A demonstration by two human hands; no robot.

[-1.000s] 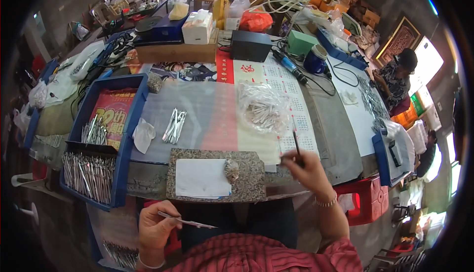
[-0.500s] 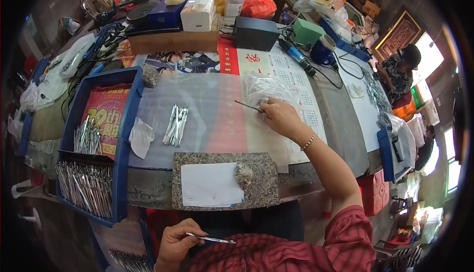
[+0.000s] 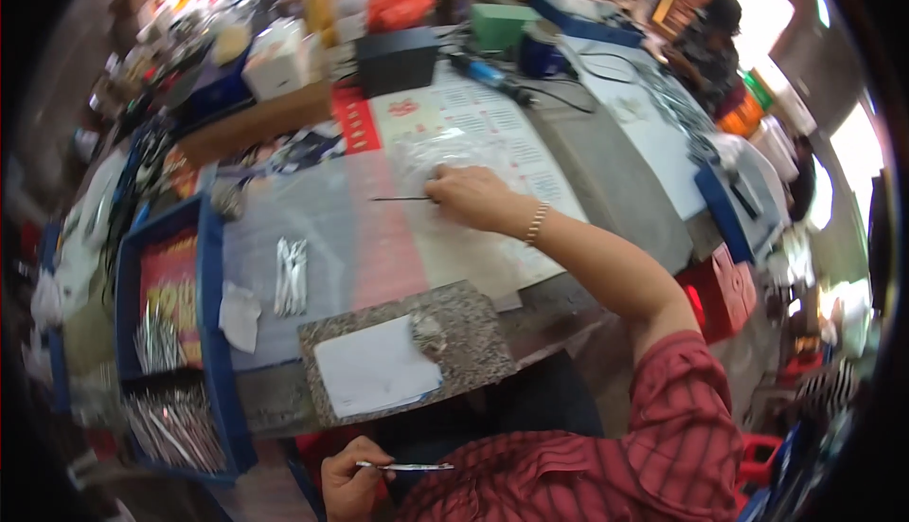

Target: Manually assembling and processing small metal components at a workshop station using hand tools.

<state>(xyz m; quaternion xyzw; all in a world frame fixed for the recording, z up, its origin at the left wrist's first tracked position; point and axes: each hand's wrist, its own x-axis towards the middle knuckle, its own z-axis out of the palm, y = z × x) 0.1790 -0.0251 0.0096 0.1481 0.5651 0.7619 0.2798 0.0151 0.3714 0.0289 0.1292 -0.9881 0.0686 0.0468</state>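
Observation:
Near my lap, my left hand (image 3: pixel 355 477) pinches a slim pair of silvery tweezers (image 3: pixel 412 467), its tip pointing right. My right hand (image 3: pixel 466 195) reaches over the table with fingers closed on a thin dark rod (image 3: pixel 402 200) that points left. Just behind that hand lies a crumpled heap of clear plastic bags (image 3: pixel 459 148); I cannot tell whether the fingers touch it. On the plastic sheet (image 3: pixel 327 209) to the left rests a small group of tweezers (image 3: pixel 292 276). A speckled stone slab (image 3: pixel 473 333) at the table's front edge bears white paper (image 3: pixel 369 370) and a greyish lump (image 3: pixel 428 334).
At left stands a blue tray (image 3: pixel 216 333) with many metal tweezers (image 3: pixel 175 427). A white scrap (image 3: pixel 240 316) lies beside it. Along the back are a dark box (image 3: pixel 398 60), a blue handheld tool (image 3: pixel 488 75) and a corded blue pot (image 3: pixel 543 53). Another person (image 3: pixel 705 53) sits far right.
The view has turned and blurred, so the table appears tilted and shifted left. Both hands still hold the same things; the rod now points more level.

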